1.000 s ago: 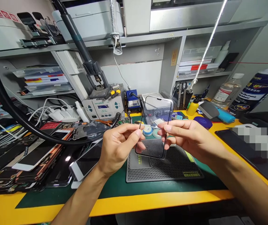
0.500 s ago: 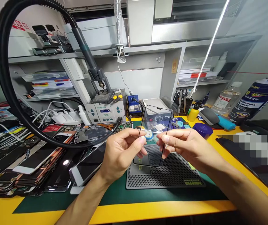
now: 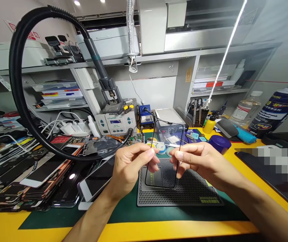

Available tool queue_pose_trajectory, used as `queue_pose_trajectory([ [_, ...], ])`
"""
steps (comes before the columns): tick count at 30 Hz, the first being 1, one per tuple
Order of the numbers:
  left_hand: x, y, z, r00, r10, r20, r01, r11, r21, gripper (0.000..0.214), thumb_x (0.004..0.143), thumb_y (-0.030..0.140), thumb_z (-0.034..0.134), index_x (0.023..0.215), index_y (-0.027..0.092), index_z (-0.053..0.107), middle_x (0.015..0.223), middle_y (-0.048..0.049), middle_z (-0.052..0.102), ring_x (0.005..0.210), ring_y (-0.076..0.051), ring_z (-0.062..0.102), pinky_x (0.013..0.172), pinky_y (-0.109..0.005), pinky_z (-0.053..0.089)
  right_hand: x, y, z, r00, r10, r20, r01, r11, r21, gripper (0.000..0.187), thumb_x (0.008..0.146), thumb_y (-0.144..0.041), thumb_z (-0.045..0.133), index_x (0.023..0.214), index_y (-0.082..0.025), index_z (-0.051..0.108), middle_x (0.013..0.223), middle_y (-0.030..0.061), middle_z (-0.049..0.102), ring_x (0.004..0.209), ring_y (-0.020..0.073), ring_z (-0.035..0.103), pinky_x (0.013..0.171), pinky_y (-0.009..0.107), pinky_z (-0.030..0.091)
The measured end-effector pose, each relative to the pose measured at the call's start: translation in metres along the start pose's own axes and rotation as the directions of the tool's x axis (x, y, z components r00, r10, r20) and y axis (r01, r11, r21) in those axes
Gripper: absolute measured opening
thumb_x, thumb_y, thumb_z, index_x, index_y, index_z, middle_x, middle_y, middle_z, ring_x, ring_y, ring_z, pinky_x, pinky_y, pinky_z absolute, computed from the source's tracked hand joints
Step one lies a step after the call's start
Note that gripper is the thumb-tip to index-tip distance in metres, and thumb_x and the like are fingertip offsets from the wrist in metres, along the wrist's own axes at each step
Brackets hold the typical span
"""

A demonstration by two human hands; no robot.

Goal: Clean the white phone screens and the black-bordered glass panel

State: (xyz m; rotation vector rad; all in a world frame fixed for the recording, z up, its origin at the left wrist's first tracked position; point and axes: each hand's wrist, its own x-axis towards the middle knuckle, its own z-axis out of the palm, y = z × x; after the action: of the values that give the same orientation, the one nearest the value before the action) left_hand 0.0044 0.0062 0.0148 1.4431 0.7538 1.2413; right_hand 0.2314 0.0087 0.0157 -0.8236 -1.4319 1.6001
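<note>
A clear phone screen glass (image 3: 162, 176) with a thin black border is held up, tilted, between my two hands. My left hand (image 3: 134, 166) pinches its left edge between thumb and fingers. On the opposite edge, my right hand (image 3: 196, 158) grips it the same way. Through the pane I see small round tins (image 3: 160, 148) and part of the mat behind it. Below lies a dark grey perforated mat (image 3: 196, 193) on a green work mat (image 3: 124, 213).
Stacked phones and screens (image 3: 50, 164) crowd the left side. A hot air station (image 3: 115, 122) with a looping black hose (image 3: 15, 74) stands behind. A yellow bottle (image 3: 209, 125), purple lid (image 3: 219, 143), spray can (image 3: 277, 107) and dark tablet-like panel (image 3: 267, 178) are on the right.
The view has shifted slightly, so the surroundings sit a little lower and farther right. The glass is tipped a bit differently, its lower edge lower in view. Both hands keep their grip.
</note>
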Motion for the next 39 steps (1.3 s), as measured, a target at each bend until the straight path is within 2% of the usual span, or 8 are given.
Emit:
queue_pose_trajectory([
  [5,0.004,-0.001,0.000,0.995,-0.058,0.077,0.075,0.966,-0.247,0.032,0.095,0.039,0.063,0.085,0.013,0.079,0.073,-0.0069,0.072,0.057,-0.019,0.069,0.052,-0.029,0.056,0.000,-0.001,0.001,0.996,0.052,0.077,-0.060,0.992,0.109,0.021,0.085,-0.033,0.080,0.082,-0.012,0.080,0.079,0.0072,0.068,0.068,0.0153,0.063,0.061,0.027,0.059],
  [13,0.008,-0.005,0.002,0.982,-0.153,0.113,0.184,0.911,-0.370,0.032,0.092,0.040,0.068,0.082,0.010,0.077,0.070,-0.0066,0.070,0.053,-0.018,0.068,0.045,-0.027,0.056,0.001,0.001,0.000,0.991,0.063,0.120,-0.081,0.985,0.152,0.021,0.085,-0.030,0.080,0.082,-0.009,0.080,0.080,0.0077,0.068,0.065,0.0136,0.064,0.058,0.025,0.061],
  [25,0.014,-0.002,0.006,0.961,-0.261,0.085,0.272,0.864,-0.424,0.049,0.085,0.053,0.072,0.067,0.008,0.076,0.054,-0.0065,0.067,0.043,-0.018,0.064,0.042,-0.027,0.054,0.001,0.002,0.002,0.978,0.126,0.168,-0.157,0.970,0.187,0.020,0.084,-0.029,0.081,0.082,-0.010,0.081,0.079,0.0067,0.070,0.057,0.0127,0.066,0.054,0.024,0.061],
  [31,0.022,-0.008,0.000,0.920,-0.345,0.183,0.391,0.803,-0.450,0.061,0.099,0.054,0.049,0.070,0.007,0.075,0.058,-0.0074,0.066,0.045,-0.018,0.065,0.041,-0.027,0.054,0.000,0.001,0.004,0.979,0.138,0.152,-0.160,0.976,0.145,0.020,0.083,-0.029,0.081,0.078,-0.010,0.080,0.079,0.0071,0.070,0.059,0.0130,0.065,0.055,0.025,0.061],
  [34,0.025,-0.009,-0.001,0.906,-0.379,0.188,0.422,0.791,-0.442,0.064,0.101,0.056,0.043,0.072,0.008,0.075,0.058,-0.0067,0.065,0.045,-0.017,0.064,0.040,-0.028,0.054,0.001,0.003,0.004,0.984,0.133,0.118,-0.150,0.979,0.142,0.019,0.083,-0.029,0.082,0.079,-0.010,0.081,0.079,0.0073,0.070,0.061,0.0127,0.064,0.055,0.024,0.061],
  [37,0.025,-0.010,-0.001,0.911,-0.385,0.145,0.409,0.805,-0.429,0.059,0.097,0.059,0.052,0.078,0.008,0.076,0.062,-0.0052,0.065,0.045,-0.016,0.063,0.039,-0.027,0.053,0.004,0.005,0.003,0.990,0.119,0.073,-0.129,0.979,0.159,0.020,0.082,-0.030,0.083,0.082,-0.011,0.081,0.080,0.0068,0.070,0.062,0.0120,0.063,0.056,0.024,0.060],
  [39,0.024,-0.010,-0.001,0.938,-0.338,0.082,0.341,0.850,-0.401,0.049,0.092,0.055,0.062,0.084,0.009,0.077,0.070,-0.0053,0.068,0.048,-0.015,0.064,0.040,-0.025,0.053,0.006,0.007,0.002,0.993,0.111,0.029,-0.114,0.978,0.174,0.020,0.082,-0.031,0.083,0.085,-0.011,0.082,0.082,0.0063,0.070,0.065,0.0121,0.064,0.057,0.024,0.061],
])
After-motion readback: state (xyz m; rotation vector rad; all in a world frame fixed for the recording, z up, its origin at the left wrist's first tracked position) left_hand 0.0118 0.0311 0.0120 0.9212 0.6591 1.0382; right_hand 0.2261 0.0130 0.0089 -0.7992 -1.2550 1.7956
